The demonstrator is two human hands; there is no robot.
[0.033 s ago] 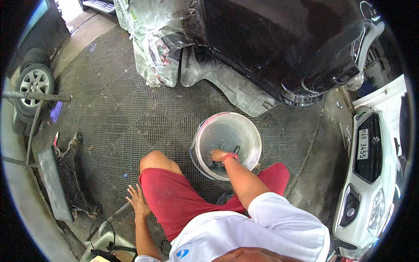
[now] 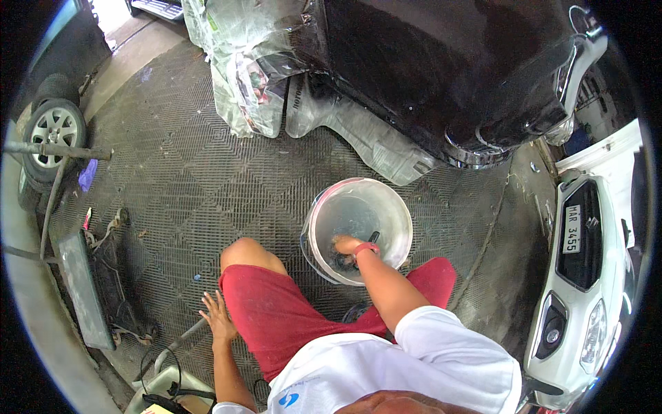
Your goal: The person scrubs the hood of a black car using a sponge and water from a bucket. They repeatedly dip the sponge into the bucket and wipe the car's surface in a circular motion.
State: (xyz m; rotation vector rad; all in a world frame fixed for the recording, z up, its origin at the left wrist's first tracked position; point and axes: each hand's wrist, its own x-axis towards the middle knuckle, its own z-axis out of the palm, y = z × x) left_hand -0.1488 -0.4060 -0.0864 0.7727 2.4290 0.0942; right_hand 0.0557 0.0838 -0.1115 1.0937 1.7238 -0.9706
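Note:
Between my knees stands a whitish bucket (image 2: 401,210) with a pinkish stain on its rim and cloudy water inside. My right hand (image 2: 347,244) reaches down into it, a red band around the wrist. The fingers look curled around or against a dark object (image 2: 374,237), whose black end sticks out beside the wrist; its kind cannot be made out. Beside my left knee hangs my left hand (image 2: 218,317), fingers spread, holding nothing.
A dark car body (image 2: 427,62) with plastic sheeting (image 2: 241,76) stands ahead, a white car (image 2: 552,359) at right. To the left are a wheel (image 2: 54,132), a metal pole (image 2: 72,151) and a grey board (image 2: 84,290) by a wheeled frame. Ribbed matting (image 2: 186,186) covers the floor.
Inside the bucket, my right hand and the dark object have shifted very slightly. My left hand stays where it was.

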